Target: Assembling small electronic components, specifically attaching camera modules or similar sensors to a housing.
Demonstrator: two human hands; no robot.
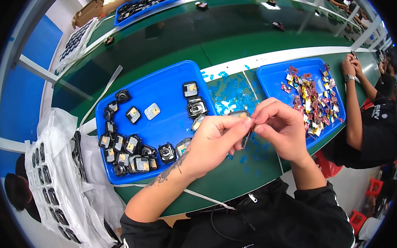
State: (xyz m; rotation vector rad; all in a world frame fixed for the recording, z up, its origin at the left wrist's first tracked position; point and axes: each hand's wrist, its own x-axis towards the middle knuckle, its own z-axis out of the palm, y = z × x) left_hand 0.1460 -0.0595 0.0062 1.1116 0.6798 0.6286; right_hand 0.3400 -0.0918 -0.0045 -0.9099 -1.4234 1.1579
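Note:
My left hand (219, 138) is closed round a small squarish watch case (239, 114), held above the green bench between two blue trays. The fingers of my right hand (282, 127) are pinched together at the case's right edge, meeting my left fingertips. Whatever lies between those right fingertips is too small and covered to make out. In the left blue tray (149, 73) are several watch cases (131, 144), some with round coils showing, plus a pale square piece (152, 111). Small red, yellow and silver electronic parts (310, 97) are heaped in the right blue tray (267, 72).
Scraps of blue film (232, 93) litter the bench between the trays. Beyond a white rail runs a green conveyor belt (168, 45) carrying scattered small parts. Wrapped sheets of watch parts (54, 174) stand at my left. A co-worker's arm (352, 104) is at the right.

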